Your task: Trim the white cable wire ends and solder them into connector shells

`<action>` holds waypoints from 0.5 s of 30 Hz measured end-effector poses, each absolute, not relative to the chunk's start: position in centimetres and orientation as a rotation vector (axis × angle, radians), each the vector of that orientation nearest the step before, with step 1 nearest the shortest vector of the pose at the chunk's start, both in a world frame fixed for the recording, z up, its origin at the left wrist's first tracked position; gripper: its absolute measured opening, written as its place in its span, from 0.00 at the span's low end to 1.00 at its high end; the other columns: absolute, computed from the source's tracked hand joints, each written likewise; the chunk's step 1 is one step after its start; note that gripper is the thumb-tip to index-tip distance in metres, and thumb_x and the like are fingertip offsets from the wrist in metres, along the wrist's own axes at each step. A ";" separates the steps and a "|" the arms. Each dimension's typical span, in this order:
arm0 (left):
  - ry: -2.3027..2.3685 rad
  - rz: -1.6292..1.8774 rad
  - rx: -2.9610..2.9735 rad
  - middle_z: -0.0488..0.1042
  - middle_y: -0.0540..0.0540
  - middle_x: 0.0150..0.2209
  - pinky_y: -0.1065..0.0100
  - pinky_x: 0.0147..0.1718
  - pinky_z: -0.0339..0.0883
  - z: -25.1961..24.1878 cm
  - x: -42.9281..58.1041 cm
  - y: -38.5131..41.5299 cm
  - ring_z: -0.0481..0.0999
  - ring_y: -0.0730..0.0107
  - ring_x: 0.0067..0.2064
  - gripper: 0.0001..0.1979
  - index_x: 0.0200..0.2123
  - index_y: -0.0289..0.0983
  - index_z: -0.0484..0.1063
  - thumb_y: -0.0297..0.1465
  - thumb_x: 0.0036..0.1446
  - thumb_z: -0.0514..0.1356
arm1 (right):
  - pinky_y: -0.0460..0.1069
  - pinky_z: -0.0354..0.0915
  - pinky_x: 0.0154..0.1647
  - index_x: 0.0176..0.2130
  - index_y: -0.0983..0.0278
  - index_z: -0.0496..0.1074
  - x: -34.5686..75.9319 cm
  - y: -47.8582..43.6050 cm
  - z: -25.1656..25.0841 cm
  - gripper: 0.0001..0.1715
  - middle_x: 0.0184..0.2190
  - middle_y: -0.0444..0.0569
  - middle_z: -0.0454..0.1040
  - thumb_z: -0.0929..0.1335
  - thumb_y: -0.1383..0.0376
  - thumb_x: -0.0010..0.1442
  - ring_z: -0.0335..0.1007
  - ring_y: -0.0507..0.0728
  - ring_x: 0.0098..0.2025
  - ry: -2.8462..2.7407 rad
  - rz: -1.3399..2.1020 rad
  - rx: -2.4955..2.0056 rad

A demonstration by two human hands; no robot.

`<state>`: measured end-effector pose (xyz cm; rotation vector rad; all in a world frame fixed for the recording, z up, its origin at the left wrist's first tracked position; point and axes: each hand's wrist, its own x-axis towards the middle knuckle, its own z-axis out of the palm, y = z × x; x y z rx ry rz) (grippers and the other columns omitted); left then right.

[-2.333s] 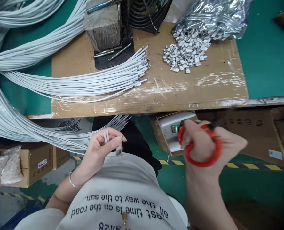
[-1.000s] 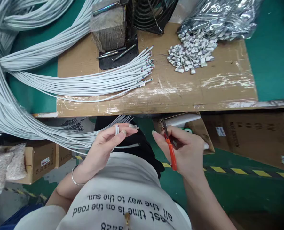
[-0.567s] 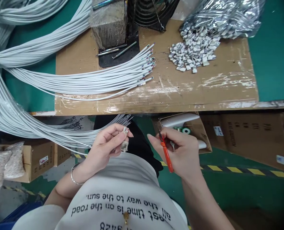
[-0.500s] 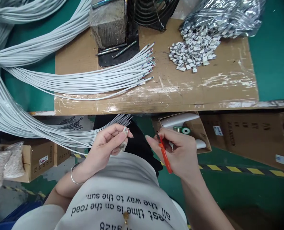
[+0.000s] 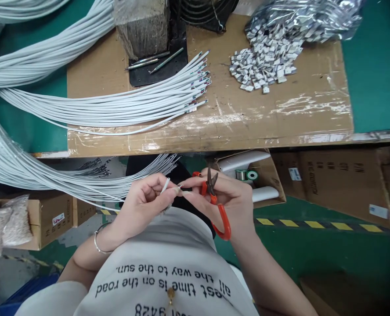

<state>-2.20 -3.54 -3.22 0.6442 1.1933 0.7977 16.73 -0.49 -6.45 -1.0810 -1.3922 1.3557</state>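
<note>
My left hand [image 5: 145,204] is closed in a pinch on the end of a white cable [image 5: 164,185], in front of my body below the table edge. My right hand [image 5: 236,204] keeps small scissors [image 5: 225,223] with orange handles in its palm, their dark blades apart and pointing up toward the table. Its thumb and forefinger meet the left fingertips at the tip of the cable. What exactly lies between those fingertips is too small to make out. More white cables [image 5: 142,179] with stripped-looking ends hang beside my left hand.
A bundle of white cables [image 5: 125,107] lies on cardboard [image 5: 247,125] over the green table. Small white connectors [image 5: 264,66] are heaped by a plastic bag [image 5: 310,17]. A wrapped block [image 5: 144,30], metal tips [image 5: 167,60] and a fan [image 5: 201,13] stand behind. Below are cartons [image 5: 340,186] and solder spools [image 5: 247,175].
My right hand has moved left to meet the left fingertips. The scissors have turned in its grip, and their blades now show apart. The view has shifted slightly.
</note>
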 end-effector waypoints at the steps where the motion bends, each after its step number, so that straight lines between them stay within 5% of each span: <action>1: 1.207 0.803 0.662 0.64 0.56 0.22 0.75 0.21 0.49 -3.1 -2.0 -3.5 0.56 0.80 0.23 0.14 0.33 0.36 0.75 0.39 0.66 0.70 | 0.46 0.58 0.22 0.38 0.59 0.86 16.4 -0.6 -6.3 0.06 0.24 0.41 0.71 0.80 0.68 0.58 0.63 0.49 0.25 -1.394 1.319 -1.097; 7: 1.250 0.850 0.757 0.68 0.55 0.23 0.76 0.22 0.54 -2.4 -1.1 -2.9 0.62 0.80 0.24 0.13 0.30 0.36 0.71 0.32 0.64 0.69 | 0.48 0.60 0.23 0.27 0.60 0.79 14.7 -1.8 -6.1 0.12 0.20 0.40 0.69 0.75 0.72 0.60 0.60 0.49 0.22 -1.386 1.005 -1.211; 15: 1.224 0.860 0.687 0.69 0.54 0.24 0.77 0.20 0.53 -2.7 -1.7 -3.7 0.60 0.80 0.24 0.13 0.34 0.35 0.76 0.37 0.67 0.69 | 0.48 0.67 0.25 0.17 0.60 0.72 14.9 -1.1 -7.9 0.26 0.14 0.41 0.66 0.74 0.60 0.64 0.66 0.52 0.21 -0.813 1.611 -1.176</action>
